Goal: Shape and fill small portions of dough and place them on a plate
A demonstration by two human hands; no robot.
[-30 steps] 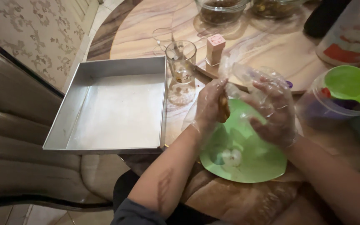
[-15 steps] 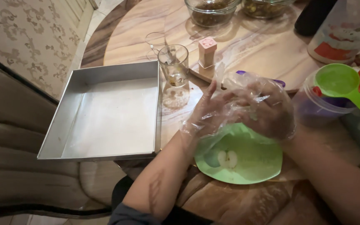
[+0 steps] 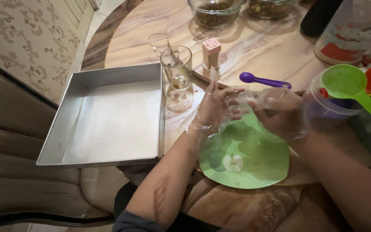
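Note:
Both of my hands wear loose clear plastic gloves and meet above a green plate [image 3: 254, 169] with an apple picture, at the table's near edge. My left hand [image 3: 217, 108] is flat with its fingers spread and pointing right, holding nothing. My right hand [image 3: 281, 112] is curled at the left hand's fingertips and pinches the loose plastic of the left glove [image 3: 244, 99]. A purple spoon [image 3: 265, 80] lies just beyond the hands.
A square silver baking pan [image 3: 108, 118] lies to the left, overhanging the round marble table [image 3: 258, 43]. Behind the hands are a drinking glass [image 3: 177, 68], a second glass [image 3: 157, 42] and a small pink bottle [image 3: 211, 50]. A green scoop [image 3: 353, 86] rests on a clear tub at right. Glass bowls [image 3: 215, 10] stand at the back.
My left hand held something brown over the plate a second ago. The hands then came together, and now the left hand is spread flat with the right tugging at its glove.

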